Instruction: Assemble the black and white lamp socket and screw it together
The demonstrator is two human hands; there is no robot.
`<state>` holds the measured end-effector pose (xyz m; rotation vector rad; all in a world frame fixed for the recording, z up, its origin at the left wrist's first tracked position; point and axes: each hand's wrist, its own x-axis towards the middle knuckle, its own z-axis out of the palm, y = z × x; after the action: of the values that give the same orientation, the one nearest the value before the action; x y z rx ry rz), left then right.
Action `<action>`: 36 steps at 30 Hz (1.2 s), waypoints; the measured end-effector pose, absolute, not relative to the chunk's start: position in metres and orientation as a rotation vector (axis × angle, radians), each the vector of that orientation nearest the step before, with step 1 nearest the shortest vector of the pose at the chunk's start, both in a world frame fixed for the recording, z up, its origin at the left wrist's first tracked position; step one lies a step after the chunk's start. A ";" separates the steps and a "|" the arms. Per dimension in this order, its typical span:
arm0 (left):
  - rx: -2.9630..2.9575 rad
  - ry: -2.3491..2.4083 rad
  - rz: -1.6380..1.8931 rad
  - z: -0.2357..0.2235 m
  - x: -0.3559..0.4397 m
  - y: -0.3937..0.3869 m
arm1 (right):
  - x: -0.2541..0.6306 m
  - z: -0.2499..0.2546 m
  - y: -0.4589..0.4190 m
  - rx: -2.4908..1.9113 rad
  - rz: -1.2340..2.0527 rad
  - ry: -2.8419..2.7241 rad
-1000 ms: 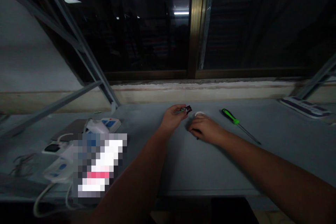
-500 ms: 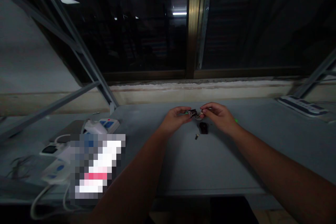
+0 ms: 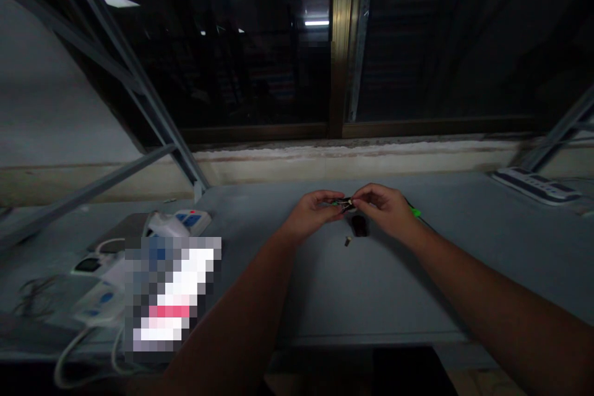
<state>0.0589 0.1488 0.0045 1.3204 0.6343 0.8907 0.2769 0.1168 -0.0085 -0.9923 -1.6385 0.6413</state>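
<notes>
My left hand point(image 3: 312, 212) and my right hand point(image 3: 386, 206) meet above the grey table point(image 3: 380, 284), fingertips pinched from either side on a small dark part point(image 3: 344, 202) held between them. What the part is stays unclear in the dim light. Just below the hands a small black piece point(image 3: 359, 225) lies on the table, and a tiny screw-like bit point(image 3: 347, 241) lies left of it. A green-handled screwdriver point(image 3: 414, 211) shows partly behind my right hand.
White power strips and cables point(image 3: 176, 223) crowd the table's left side, beside a blurred patch. Another power strip point(image 3: 533, 185) sits at the far right. A dark window and slanted metal frame bars point(image 3: 134, 93) stand behind the table.
My right hand lifted off the table, uncovering the black piece, and came up to join the left hand on the small part. It now hides most of the screwdriver.
</notes>
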 end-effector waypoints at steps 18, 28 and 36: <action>1.410 0.727 0.941 0.006 0.063 0.147 | 0.280 0.005 0.108 -0.880 0.129 -1.980; 1.398 0.815 0.907 0.018 0.066 0.137 | 0.281 0.006 0.110 -0.764 -0.048 -2.118; 1.403 0.803 0.917 0.010 0.066 0.143 | 0.281 0.004 0.113 -0.751 -0.097 -2.145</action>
<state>0.0662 0.1429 0.0104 1.4028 0.8025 0.9167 0.2812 0.1127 0.0035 -0.7507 -2.1452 -0.0971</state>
